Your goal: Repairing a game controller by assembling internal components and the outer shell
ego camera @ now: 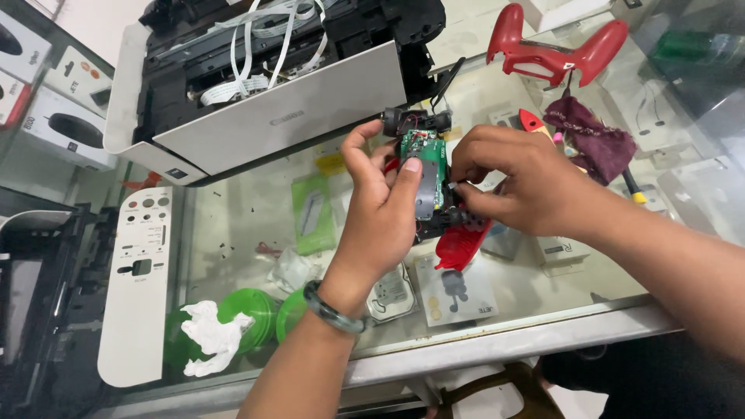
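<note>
glass counter [256, 209]; open printer [264, 85]; boxes beneath

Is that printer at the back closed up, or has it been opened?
Opened. The printer has no top cover: black inner parts and loose white ribbon cables lie bare above its white front panel.

A glass-topped bench [256, 209] carries an opened white printer [264, 85], a red controller shell [555, 50] beside a maroon cloth [594, 140], a white button panel [140, 279], and crumpled white tissue [213, 334] at the front edge.
</note>
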